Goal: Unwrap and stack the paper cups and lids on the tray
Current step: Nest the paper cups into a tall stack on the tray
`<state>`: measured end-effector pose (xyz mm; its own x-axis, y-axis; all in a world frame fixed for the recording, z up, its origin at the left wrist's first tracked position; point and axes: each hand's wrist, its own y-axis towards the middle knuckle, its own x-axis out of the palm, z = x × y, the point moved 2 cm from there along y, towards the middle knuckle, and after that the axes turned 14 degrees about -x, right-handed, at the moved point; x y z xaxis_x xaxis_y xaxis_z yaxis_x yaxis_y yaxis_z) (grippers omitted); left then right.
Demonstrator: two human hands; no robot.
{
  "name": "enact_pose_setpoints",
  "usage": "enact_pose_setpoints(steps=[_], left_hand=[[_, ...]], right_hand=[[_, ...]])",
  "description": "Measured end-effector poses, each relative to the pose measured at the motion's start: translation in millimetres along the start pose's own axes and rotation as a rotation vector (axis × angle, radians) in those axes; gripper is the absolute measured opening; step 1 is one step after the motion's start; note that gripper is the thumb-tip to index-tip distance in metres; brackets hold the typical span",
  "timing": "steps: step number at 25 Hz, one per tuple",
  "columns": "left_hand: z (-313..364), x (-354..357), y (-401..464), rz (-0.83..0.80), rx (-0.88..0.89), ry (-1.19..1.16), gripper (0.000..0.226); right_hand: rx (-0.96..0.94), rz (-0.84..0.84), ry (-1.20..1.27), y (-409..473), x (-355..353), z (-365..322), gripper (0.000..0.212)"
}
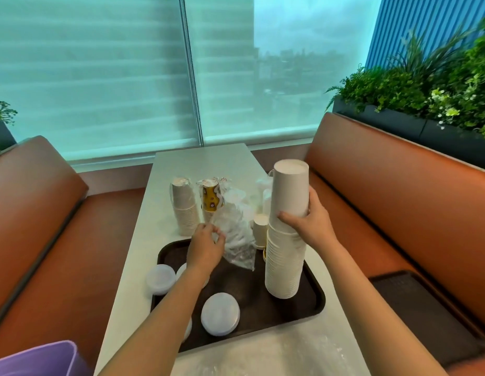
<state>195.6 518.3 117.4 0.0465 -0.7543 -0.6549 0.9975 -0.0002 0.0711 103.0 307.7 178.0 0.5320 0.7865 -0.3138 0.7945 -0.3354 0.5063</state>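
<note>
From the head view, a narrow white table (179, 169) with a smooth matte top runs away toward a wide window (100, 77) covered by banded, translucent roller blinds. Orange-brown leatherette booth seats (385, 191) flank it on both sides, and dark planter boxes of leafy greenery (415, 88) sit behind the right-hand backrest. A second dark tray (415, 302) lies on the right seat, and a lilac plastic bin (43, 358) shows at the lower left corner.

A dark brown textured plastic tray (311, 302) with rounded corners lies on the near part of the table. On its right side stands a tall stack of white paper cups (286, 256), upside down, their rims forming fine ridges. The right hand (311, 221) curls around the upper cups of that stack, thumb in front and fingers behind.

The left hand (206, 248) reaches over the tray's far edge, its fingertips pinching a crinkled clear plastic wrapper (237, 234) that drapes onto the tray. Round, translucent white lids (220, 313) lie in low stacks on the tray's near and left parts; one stack (160, 279) overhangs the left rim.

Beyond the tray, on the table, stand a wrapped sleeve of white cups (183, 207), a wrapped sleeve of yellow-printed cups (212, 202) and a short cream cup stack (260, 232).
</note>
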Motion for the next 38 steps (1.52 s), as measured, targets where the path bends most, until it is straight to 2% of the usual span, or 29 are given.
enact_pose_setpoints(steps=[3,5,6,8,9,10,11,14,15,17,19,20,22,23,24,26,30,32,33,35,36,37,38], left_hand=[[17,-22,-4,0.221,0.015,0.041,0.014],[24,-38,-13,0.384,0.059,0.070,0.013],[27,-45,-21,0.413,0.082,0.019,0.015],[31,-60,-39,0.371,0.063,-0.175,0.018],[33,-65,-47,0.325,0.030,-0.253,0.018],[33,-70,-54,0.289,0.010,-0.311,0.018],[32,-74,-61,0.257,0.004,-0.370,0.019],[26,-76,-86,0.136,-0.032,-0.588,0.023],[25,-75,-95,0.105,-0.060,-0.644,0.025],[21,-71,-111,0.019,-0.188,-0.761,0.026],[16,-65,-126,-0.198,-0.316,-0.822,0.026],[9,-60,-135,-0.339,-0.335,-0.741,0.034],[-7,-50,-155,-0.532,-0.288,-0.424,0.050],[-18,-45,-163,-0.523,-0.273,-0.320,0.053],[-30,-43,-168,-0.441,-0.295,-0.297,0.046],[-52,-49,-170,-0.213,-0.393,-0.413,0.026],[-103,-79,-168,0.084,-0.595,-0.607,0.022],[-113,-85,-175,0.057,-0.751,-0.782,0.019],[-112,-85,-181,-0.020,-0.804,-0.916,0.022],[-100,-89,-193,-0.144,-0.844,-1.163,0.026],[-98,-93,-198,-0.189,-0.858,-1.186,0.025],[-99,-96,-203,-0.228,-0.845,-1.123,0.021],[-103,-100,-206,-0.257,-0.796,-0.960,0.019]], right_hand=[[0.047,0.053,-0.023,-19,9,22,0.092],[0.025,0.097,-0.160,-22,9,20,0.097],[-0.048,0.151,-0.266,-25,7,14,0.093],[-0.341,0.312,-0.394,-39,6,-8,0.070],[-0.445,0.334,-0.346,-50,10,-19,0.055],[-0.479,0.283,-0.250,-64,17,-30,0.045],[-0.432,0.187,-0.162,-76,25,-37,0.041],[-0.016,-0.188,-0.047,-109,43,-42,0.059],[0.106,-0.247,0.047,-114,45,-40,0.061],[0.254,-0.252,0.298,-118,46,-38,0.050],[0.221,-0.186,0.432,-123,47,-35,0.020],[0.195,-0.158,0.441,-129,47,-33,0.008],[0.221,-0.089,0.435,-142,50,-27,0.012],[0.307,-0.038,0.425,-148,51,-21,0.017],[0.431,0.035,0.409,-152,50,-16,0.021],[0.612,0.201,0.388,-153,43,-5,0.025],[0.571,0.406,0.341,-162,22,-4,0.024],[0.616,0.369,0.410,-176,25,-17,0.013],[0.652,0.240,0.390,-183,29,-25,0.005],[0.759,-0.107,0.254,-199,36,-33,0.020],[0.758,-0.162,0.254,-206,38,-35,0.022],[0.734,-0.108,0.270,-210,36,-37,0.016],[0.684,0.006,0.300,-213,33,-41,0.007]])
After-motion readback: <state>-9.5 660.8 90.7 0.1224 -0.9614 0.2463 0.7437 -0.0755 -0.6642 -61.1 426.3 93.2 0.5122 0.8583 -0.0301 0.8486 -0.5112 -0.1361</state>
